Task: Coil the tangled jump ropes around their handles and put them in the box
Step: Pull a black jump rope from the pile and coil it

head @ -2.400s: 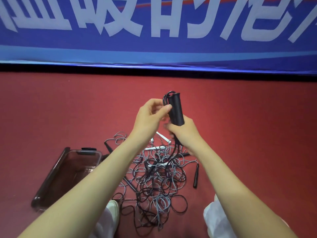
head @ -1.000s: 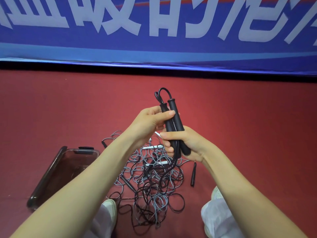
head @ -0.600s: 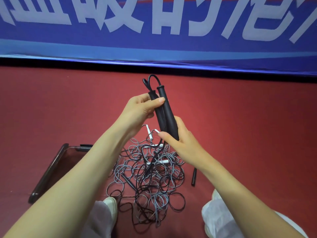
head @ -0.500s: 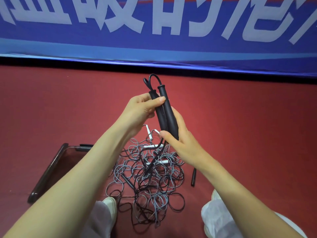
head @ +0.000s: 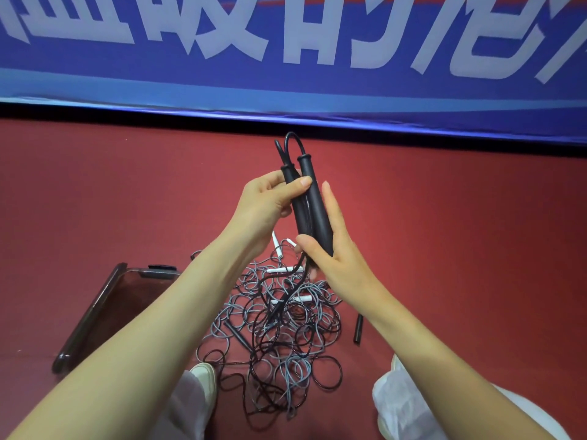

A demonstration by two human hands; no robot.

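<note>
I hold two black jump-rope handles side by side and upright in front of me. My left hand grips their upper part, thumb across the front. My right hand holds the lower part, thumb pressed on the front and fingers stretched up along the right side. A black cord loops out of the handle tops, and more black cord hangs from the bottom into the tangled pile of black and grey ropes on the red floor. A dark transparent box lies open at the lower left, partly hidden by my left forearm.
White handles lie in the pile, and a loose black handle lies to its right. My shoe and knees are at the bottom. A blue banner runs along the far wall.
Both hands have raised the pair of handles and tilted them slightly left. My right hand has slid lower on the handles, its fingers now stretched up along their side.
</note>
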